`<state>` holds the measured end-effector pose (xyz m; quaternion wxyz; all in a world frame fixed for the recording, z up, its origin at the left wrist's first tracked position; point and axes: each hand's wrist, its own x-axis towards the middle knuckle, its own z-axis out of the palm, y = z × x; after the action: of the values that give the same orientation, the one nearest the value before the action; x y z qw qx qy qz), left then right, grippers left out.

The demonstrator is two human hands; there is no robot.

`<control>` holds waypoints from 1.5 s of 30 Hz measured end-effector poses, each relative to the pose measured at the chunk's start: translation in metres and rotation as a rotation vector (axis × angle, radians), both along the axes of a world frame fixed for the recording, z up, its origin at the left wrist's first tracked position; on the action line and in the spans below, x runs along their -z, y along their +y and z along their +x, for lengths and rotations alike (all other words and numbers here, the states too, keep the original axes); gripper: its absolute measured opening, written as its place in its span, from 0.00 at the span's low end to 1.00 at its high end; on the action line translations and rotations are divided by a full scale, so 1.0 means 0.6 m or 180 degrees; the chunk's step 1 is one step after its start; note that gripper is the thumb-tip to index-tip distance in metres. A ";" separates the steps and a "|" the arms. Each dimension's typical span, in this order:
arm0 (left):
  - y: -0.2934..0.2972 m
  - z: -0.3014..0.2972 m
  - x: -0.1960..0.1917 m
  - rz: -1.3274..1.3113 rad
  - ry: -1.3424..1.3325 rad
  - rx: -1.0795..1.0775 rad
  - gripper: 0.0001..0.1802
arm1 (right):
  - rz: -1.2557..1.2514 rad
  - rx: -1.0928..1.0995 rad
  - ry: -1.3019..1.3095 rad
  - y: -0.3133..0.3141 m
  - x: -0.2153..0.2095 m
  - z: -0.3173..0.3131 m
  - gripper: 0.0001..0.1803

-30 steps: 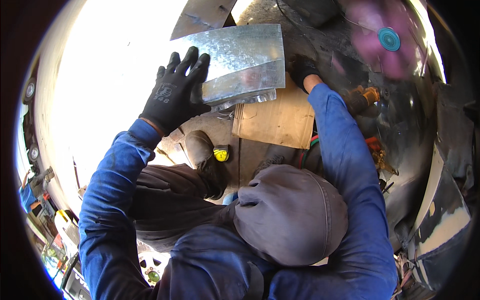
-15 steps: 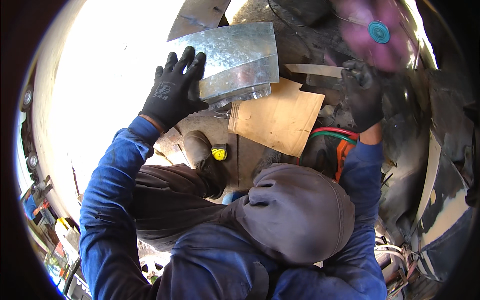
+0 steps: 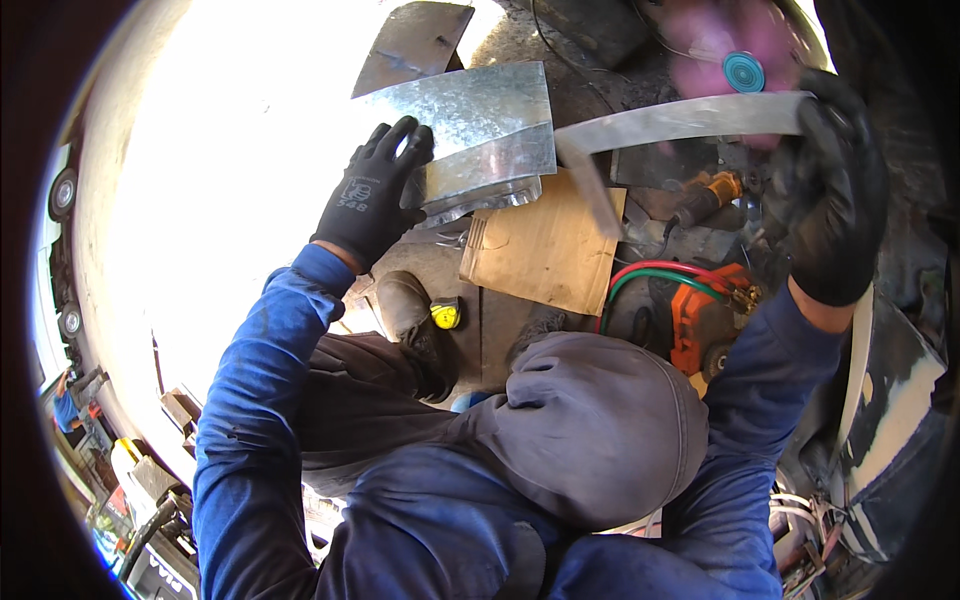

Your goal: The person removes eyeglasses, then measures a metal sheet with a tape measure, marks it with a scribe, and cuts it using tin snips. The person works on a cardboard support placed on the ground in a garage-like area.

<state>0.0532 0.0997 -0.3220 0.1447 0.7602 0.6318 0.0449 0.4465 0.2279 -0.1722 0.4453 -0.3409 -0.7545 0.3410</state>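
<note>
The black-gloved left hand (image 3: 366, 198) is palm down, fingers spread toward the far side, its blue-sleeved left forearm (image 3: 272, 325) angling from near left. The partly blurred, black-gloved right hand (image 3: 842, 195) curls its fingers at far right.

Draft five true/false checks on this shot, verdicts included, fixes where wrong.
1. The left hand touches the shiny sheet metal. True.
2. The left hand also holds the L-shaped metal strip. False: the right hand holds the L-shaped metal strip.
3. A red hose and a green hose curve beside the cardboard. True.
4. The tape measure is red. False: the tape measure is yellow, beside a boot.
5. The fan stands left of the sheet metal. False: the fan is to its right in the picture.
</note>
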 end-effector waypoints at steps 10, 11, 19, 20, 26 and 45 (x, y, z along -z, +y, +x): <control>0.015 0.012 -0.016 0.0298 -0.0868 -0.0022 0.56 | -0.0950 -0.0349 -0.0176 0.095 0.190 -0.260 0.14; 0.016 0.018 -0.015 0.0218 -0.0556 0.0020 0.54 | -0.0708 -0.0161 -0.0239 0.106 0.214 -0.281 0.15; 0.013 0.038 0.005 -0.0095 0.0271 0.0047 0.43 | -0.0449 -0.0259 -0.1393 0.023 0.238 -0.264 0.27; 0.013 0.037 0.006 -0.0083 0.0207 0.0030 0.43 | -0.0312 -0.0602 -0.1621 -0.006 0.232 -0.261 0.26; 0.016 0.038 0.012 0.0123 0.0125 0.0002 0.50 | 0.0429 -0.0802 -0.3221 -0.122 0.258 -0.283 0.12; 0.009 0.036 0.002 -0.0071 0.0231 0.0218 0.72 | -0.4287 -0.0285 0.0861 -0.169 0.284 -0.189 0.21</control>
<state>0.0745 0.1050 -0.3231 0.1316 0.7808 0.6107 0.0052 0.3329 0.1263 -0.3428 0.2121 -0.4663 -0.3294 0.7932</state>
